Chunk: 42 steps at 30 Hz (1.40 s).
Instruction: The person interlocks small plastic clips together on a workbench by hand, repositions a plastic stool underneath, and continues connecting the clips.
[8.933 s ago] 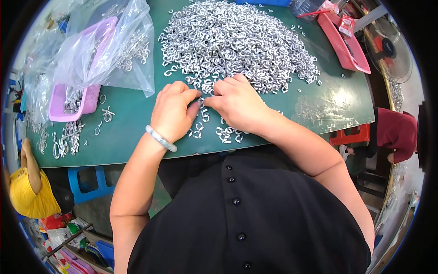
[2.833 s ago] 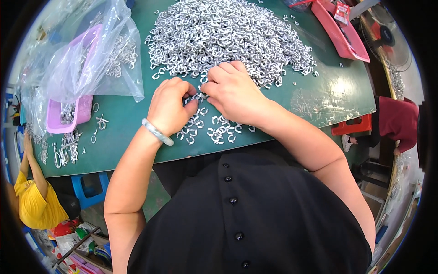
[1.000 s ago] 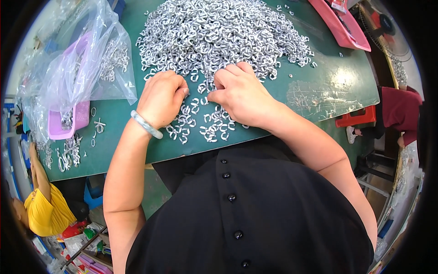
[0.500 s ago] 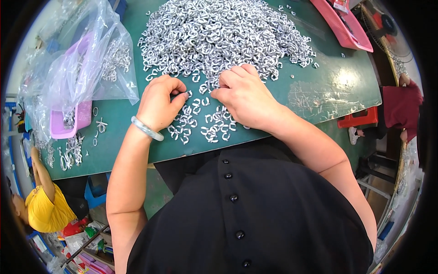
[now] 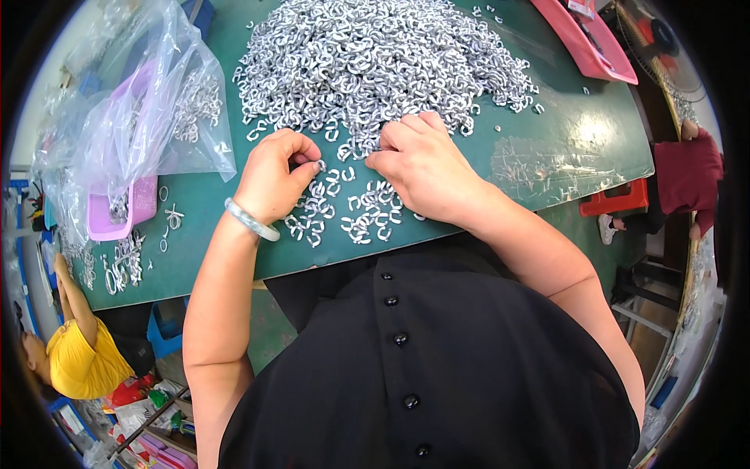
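Note:
A large heap of small silver C-shaped links (image 5: pixel 375 62) covers the far middle of the table. My left hand (image 5: pixel 275 173), with a bracelet (image 5: pixel 251 220) on its wrist, pinches thumb against forefinger just before the heap's near left edge. At the thumb tip a single C-shaped link (image 5: pixel 321 166) shows. Against the heap's near edge rests my right hand (image 5: pixel 422 160), its fingers curled and closed downward; whatever they grip is hidden. Between my wrists lie two loose groups of links, a left group (image 5: pixel 312 215) and a right group (image 5: pixel 373 213).
Clear plastic bags (image 5: pixel 183 94) drape over a lilac basket (image 5: pixel 144 211) at left, near loose metal pieces (image 5: pixel 121 262). A pink basket (image 5: pixel 590 43) stands far right. One person in yellow (image 5: pixel 86 356) is at left, another in dark red (image 5: pixel 687 176) at right beyond a red stool (image 5: pixel 617 199).
Both hands stay almost where they were, with only slight finger shifts. The person at the right has moved a little; the whole view has shifted slightly.

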### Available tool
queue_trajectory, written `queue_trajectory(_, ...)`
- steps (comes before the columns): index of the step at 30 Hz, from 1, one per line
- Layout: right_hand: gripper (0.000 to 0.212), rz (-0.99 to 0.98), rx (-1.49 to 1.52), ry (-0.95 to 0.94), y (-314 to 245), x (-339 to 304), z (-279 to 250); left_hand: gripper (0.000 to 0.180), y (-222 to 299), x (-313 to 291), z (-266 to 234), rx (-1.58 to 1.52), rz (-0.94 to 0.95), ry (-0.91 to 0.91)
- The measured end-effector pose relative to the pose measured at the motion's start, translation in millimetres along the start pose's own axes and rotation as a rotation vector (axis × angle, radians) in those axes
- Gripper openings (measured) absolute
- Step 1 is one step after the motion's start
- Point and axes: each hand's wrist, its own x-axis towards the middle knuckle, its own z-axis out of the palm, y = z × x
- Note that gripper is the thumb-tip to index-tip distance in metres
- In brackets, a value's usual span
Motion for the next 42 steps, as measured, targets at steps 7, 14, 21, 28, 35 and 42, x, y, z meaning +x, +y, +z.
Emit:
queue_trajectory(7, 0.009, 0.031, -0.003, 0.014, 3, 0, -1, 0.017, 7, -1, 8, 0.115, 0.236, 0.084)
queue_trajectory(14, 0.006, 0.036, -0.058, 0.084, 2, 7, 8, 0.008, 13, 4, 25, 0.324, 0.270, 0.180)
queue_trajectory(21, 0.009, 0.056, -0.056, 0.006, 4, 0, 3, 0.005, 9, -6, 14, 0.344, 0.271, 0.173)
queue_trajectory(28, 0.005, 0.038, -0.064, 0.017, 3, -2, 3, 0.006, 10, -11, 9, 0.325, 0.287, 0.147)
queue_trajectory(35, 0.005, 0.037, -0.031, 0.052, 4, -3, 4, 0.010, 10, -13, 11, 0.341, 0.377, 0.222)
queue_trajectory(42, 0.013, -0.006, -0.031, -0.020, 2, -5, -1, 0.011, 20, -16, 6, 0.398, 0.425, 0.129)
